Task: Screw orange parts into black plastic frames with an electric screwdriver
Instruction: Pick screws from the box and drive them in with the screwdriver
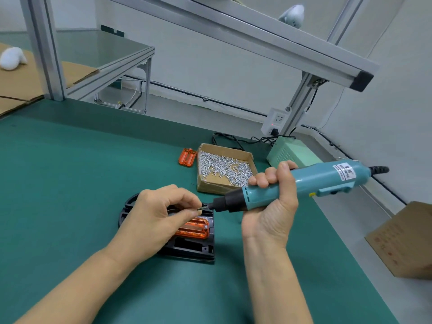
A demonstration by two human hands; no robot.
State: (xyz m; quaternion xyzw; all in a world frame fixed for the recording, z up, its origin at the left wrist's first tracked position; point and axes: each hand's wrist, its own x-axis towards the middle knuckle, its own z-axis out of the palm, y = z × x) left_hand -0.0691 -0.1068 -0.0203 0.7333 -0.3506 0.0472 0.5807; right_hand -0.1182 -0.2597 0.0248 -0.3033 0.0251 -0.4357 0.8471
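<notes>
A black plastic frame (190,247) lies on the green mat in front of me, with an orange part (195,229) seated in it; one screw head shows at the part's right end. My left hand (155,216) hovers over the frame and pinches a small screw (199,208) against the bit. My right hand (273,202) grips the teal electric screwdriver (297,185), held nearly level, its black tip pointing left at the screw. A second orange part (187,156) lies loose further back.
An open cardboard box of screws (224,168) stands behind the frame. A pale green power unit (292,152) and socket (275,121) are at the back right. A cardboard carton (406,239) stands off the table's right edge. An aluminium post (43,47) rises at the left.
</notes>
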